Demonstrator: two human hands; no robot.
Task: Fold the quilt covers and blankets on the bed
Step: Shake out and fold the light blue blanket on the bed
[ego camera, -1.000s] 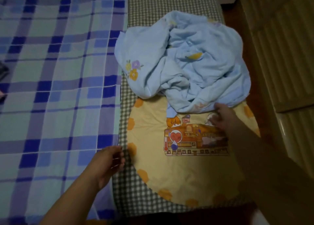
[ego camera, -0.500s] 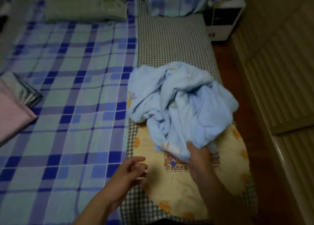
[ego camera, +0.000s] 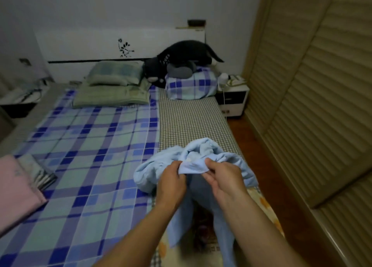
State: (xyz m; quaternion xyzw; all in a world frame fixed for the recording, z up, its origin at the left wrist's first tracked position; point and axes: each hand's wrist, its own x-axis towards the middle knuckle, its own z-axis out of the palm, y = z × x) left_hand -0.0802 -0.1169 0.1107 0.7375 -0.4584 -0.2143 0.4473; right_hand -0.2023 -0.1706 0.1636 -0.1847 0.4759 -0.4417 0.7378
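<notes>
A crumpled light-blue blanket (ego camera: pixel 203 150) is lifted off the bed's near right part, its lower folds hanging down between my arms. My left hand (ego camera: pixel 171 181) and my right hand (ego camera: pixel 220 179) both pinch one edge of it, close together, at chest height. Under the hanging cloth lies a yellow cover with orange spots (ego camera: pixel 265 204), mostly hidden. A blue plaid sheet (ego camera: pixel 86 150) covers the left of the bed.
Folded pink bedding (ego camera: pixel 16 188) and a striped folded piece (ego camera: pixel 40 172) lie at the bed's left edge. Pillows (ego camera: pixel 112 75), a plaid pillow (ego camera: pixel 191 83) and a dark plush toy (ego camera: pixel 181 57) sit at the headboard. A nightstand (ego camera: pixel 231 99) and louvred wardrobe doors (ego camera: pixel 312 85) stand right.
Both hands came together and took hold of the blue blanket's edge, lifting it off the yellow cover. My view tilted up, showing the headboard and pillows.
</notes>
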